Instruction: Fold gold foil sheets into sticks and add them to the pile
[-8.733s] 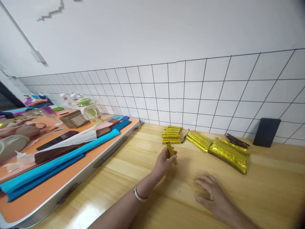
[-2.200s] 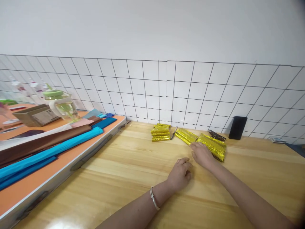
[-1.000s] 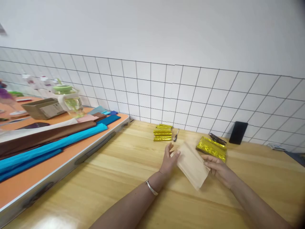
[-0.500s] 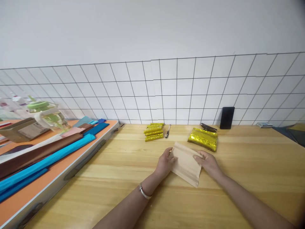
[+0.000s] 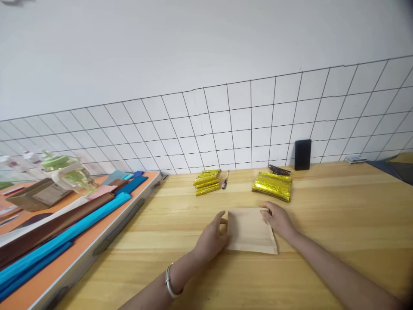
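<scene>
A beige paper sheet [image 5: 250, 230], roughly square, is in front of me, low over or on the wooden table; its right side looks layered. My right hand [image 5: 280, 219] pinches it at the top right corner, thumb on top. At its left edge is my left hand [image 5: 211, 237], fingers apart and curved, beside or just touching the edge. Behind the sheet lies a stack of shiny gold foil packs [image 5: 272, 186]. Several narrow gold foil strips [image 5: 207, 183] are piled to the left, with a pen [image 5: 225, 180] next to them.
A black stapler-like object [image 5: 279, 170] lies behind the gold packs. A black phone-like slab [image 5: 302, 155] leans against the tiled wall. On the left, an orange-topped surface holds rolled coloured paper [image 5: 97, 215], a cardboard box [image 5: 40, 193] and a green-lidded bottle [image 5: 69, 172].
The sheet has turned so its edges sit squarer to me. My left hand has let go of it and moved left and down; my right hand still holds its corner. The view has tilted.
</scene>
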### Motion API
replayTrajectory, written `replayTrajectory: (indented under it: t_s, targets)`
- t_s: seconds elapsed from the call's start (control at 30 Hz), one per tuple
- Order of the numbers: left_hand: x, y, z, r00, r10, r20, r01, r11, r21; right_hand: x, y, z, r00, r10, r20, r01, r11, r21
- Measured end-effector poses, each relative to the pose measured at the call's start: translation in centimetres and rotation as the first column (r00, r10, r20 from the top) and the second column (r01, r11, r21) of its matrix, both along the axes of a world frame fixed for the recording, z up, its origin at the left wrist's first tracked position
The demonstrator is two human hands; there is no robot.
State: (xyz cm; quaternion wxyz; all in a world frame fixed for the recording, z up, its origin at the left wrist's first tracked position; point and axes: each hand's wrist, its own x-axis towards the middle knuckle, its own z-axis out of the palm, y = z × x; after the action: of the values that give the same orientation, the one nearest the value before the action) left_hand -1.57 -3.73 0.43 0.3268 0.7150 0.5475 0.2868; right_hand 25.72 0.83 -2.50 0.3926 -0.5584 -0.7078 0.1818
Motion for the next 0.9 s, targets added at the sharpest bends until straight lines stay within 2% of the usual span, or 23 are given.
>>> replayTrajectory:
  t_s: [0.07, 0.13, 0.2, 0.27, 0.37, 0.5, 0.57, 0.67, 0.77, 0.9]
  targets:
    - [-0.8, -0.4, 0.9, 0.986, 0.082, -0.148, -0.050, 0.977, 0.209, -0.2, 0.1, -0.1, 0.999, 0.037, 0.040, -0.038, 0.999, 0.026]
    - [-0.6, -0.5, 1.7, 0.974, 0.013, -0.225, 0.066, 0.937, 0.342, -0.4, 0.1, -0.2, 0.995, 0.055, 0.078, -0.059, 0.997, 0.046]
    - [0.4, -0.5, 2.1, 0.948, -0.128, -0.290, 0.231, 0.905, 0.358, -0.4, 0.1, -0.2, 0.991, 0.063, 0.116, -0.071, 0.995, 0.066]
    - [1.8, -0.5, 2.1, 0.890, -0.279, -0.362, 0.399, 0.860, 0.319, -0.4, -0.1, 0.0, 0.986, 0.063, 0.154, -0.078, 0.993, 0.091]
    - [3.2, -0.6, 1.6, 0.791, -0.394, -0.467, 0.550, 0.793, 0.262, -0.6, -0.7, 0.8, 0.977, 0.057, 0.205, -0.086, 0.987, 0.138]
    - [3.2, -0.6, 1.0, 0.746, -0.405, -0.529, 0.580, 0.785, 0.218, -1.9, -2.3, 1.9, 0.953, 0.124, 0.278, -0.174, 0.971, 0.162]
    - [2.9, -0.6, 1.0, 0.747, -0.401, -0.530, 0.575, 0.789, 0.214, -2.6, -3.1, 2.1, 0.883, 0.246, 0.399, -0.305, 0.948, 0.092]
    - [2.6, -0.3, 1.0, 0.746, -0.415, -0.521, 0.580, 0.789, 0.204, -3.0, -4.0, 2.2, 0.777, 0.383, 0.500, -0.414, 0.909, -0.053]
    - [2.5, 0.0, 1.0, 0.745, -0.430, -0.510, 0.586, 0.787, 0.193, -2.6, -4.1, 2.2, 0.722, 0.442, 0.532, -0.454, 0.883, -0.118]
    - [1.7, 0.3, 0.7, 0.758, -0.411, -0.505, 0.570, 0.795, 0.208, -1.6, -3.6, 2.3, 0.712, 0.464, 0.526, -0.475, 0.871, -0.125]
